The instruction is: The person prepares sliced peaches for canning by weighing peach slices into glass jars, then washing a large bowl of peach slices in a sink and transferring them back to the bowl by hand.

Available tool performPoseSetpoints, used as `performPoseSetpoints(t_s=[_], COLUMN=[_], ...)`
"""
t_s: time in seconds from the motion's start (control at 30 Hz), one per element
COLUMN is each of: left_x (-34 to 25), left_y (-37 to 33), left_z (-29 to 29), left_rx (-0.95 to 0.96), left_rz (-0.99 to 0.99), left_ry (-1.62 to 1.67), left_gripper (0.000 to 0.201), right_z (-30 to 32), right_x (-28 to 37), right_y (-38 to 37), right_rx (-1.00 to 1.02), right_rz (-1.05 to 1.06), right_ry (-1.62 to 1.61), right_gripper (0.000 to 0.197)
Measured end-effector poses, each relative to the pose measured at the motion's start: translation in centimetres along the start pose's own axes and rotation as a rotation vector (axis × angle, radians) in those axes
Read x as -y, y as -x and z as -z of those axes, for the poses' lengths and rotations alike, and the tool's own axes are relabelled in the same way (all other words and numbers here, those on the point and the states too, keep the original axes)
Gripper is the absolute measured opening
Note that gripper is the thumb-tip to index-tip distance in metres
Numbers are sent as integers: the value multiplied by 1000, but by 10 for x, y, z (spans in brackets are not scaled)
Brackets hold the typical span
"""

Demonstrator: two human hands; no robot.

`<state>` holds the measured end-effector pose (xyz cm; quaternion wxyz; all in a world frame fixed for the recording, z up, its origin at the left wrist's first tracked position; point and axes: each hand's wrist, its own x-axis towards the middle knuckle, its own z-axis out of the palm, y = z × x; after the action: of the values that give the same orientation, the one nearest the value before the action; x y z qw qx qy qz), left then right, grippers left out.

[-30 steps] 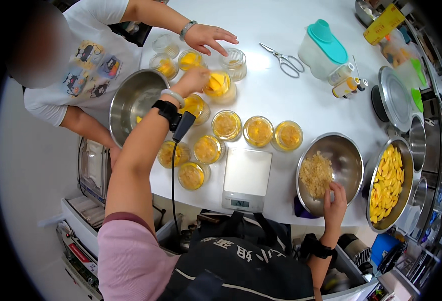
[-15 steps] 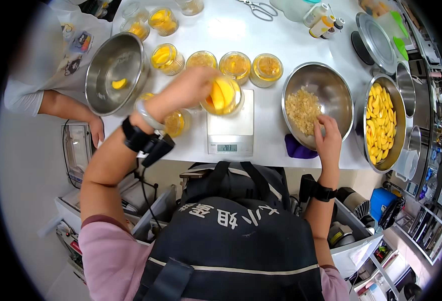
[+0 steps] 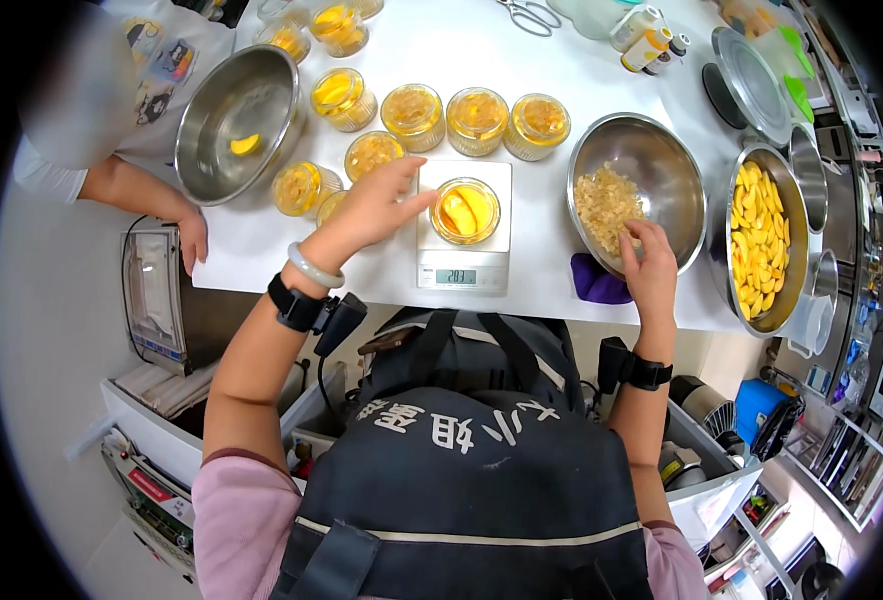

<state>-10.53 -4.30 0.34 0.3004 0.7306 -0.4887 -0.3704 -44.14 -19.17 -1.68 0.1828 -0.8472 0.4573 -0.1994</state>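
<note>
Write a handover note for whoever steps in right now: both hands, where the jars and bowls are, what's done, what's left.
Left hand: open, fingers at the rim of the jar of yellow slices standing on the scale.
Right hand: inside the steel bowl, fingers in the pale chopped pieces; whether it holds any, cannot tell.
Tray of yellow slices sits to the right.
Done: several filled jars stand behind the scale.
Left: the jar on the scale has only slices, no pale pieces on top yet.

A jar (image 3: 464, 210) stands on the scale (image 3: 461, 262), bowl (image 3: 637, 190) right.
</note>
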Motion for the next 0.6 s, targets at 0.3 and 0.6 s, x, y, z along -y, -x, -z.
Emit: performPoseSetpoints(t_s=[0.3, 0.6], left_x=[36, 39], left_y=[54, 70], left_z=[14, 10], left_rx=[-169, -280], left_rz=[107, 77], left_ry=[328, 385], left_gripper=[36, 34], right_z=[7, -5], right_x=[-4, -33], right_y=[-14, -34], right_rx=[-20, 61], right_rz=[-8, 197], right_ry=[-20, 116], right_gripper=[22, 46])
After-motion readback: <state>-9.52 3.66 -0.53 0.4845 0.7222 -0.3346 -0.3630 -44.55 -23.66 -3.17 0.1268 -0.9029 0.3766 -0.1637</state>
